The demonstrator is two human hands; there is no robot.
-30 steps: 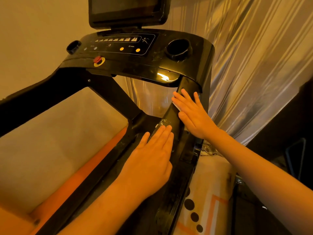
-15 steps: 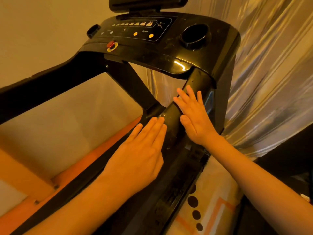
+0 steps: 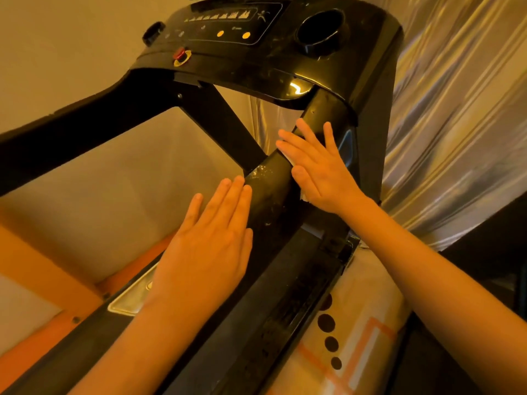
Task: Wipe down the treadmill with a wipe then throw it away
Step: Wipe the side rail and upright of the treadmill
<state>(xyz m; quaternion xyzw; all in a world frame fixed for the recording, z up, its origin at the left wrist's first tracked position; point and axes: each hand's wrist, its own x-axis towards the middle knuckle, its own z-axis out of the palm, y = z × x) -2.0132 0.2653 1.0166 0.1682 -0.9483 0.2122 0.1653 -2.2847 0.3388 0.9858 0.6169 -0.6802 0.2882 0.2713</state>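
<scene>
1. Wipe sits under my right hand, fingers flat, pressing it on the treadmill rail, centre-right.
2. My left hand lies flat, holding nothing.
3. Mid-wipe, I reckon; binning not done yet.

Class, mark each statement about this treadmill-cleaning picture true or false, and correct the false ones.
1. The right hand presses a white wipe onto the black handrail. True.
2. The left hand grips the red button. False: it lies open beside the handrail, well below the button.
3. The red button sits right of the cup holder. False: it sits to its left.
4. A shiny curtain hangs right of the console. True.
</scene>
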